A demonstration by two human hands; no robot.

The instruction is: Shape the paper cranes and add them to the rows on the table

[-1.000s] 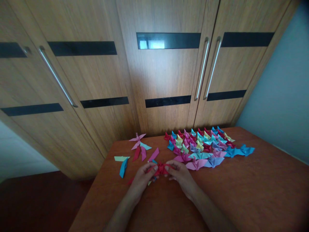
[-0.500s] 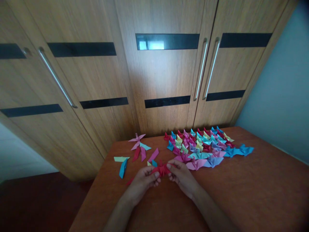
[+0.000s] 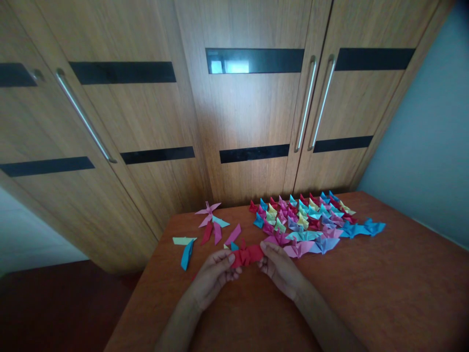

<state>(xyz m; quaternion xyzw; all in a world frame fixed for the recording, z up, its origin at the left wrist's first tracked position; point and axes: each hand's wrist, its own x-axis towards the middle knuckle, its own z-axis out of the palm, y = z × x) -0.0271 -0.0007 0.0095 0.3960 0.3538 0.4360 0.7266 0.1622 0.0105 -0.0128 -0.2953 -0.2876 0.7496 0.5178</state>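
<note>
We see the left hand [image 3: 212, 276] and the right hand [image 3: 279, 266] pinching a small folded red paper piece [image 3: 248, 255] between them, fingertips clamped on its two ends, just above the reddish-brown wooden table [image 3: 366, 293]. It hangs near the table's middle, close to the far edge. Beyond the right hand lies a dense spread of folded paper shapes in pink, blue, yellow and red [image 3: 308, 220], touching one another. To the left lie loose strips of pink, blue and pale green paper [image 3: 205, 230], scattered apart. Behind the table stands a tall wooden wardrobe with black bands and long metal handles [image 3: 252, 107], and a pale blue-grey wall [image 3: 428, 142] runs along the right
</note>
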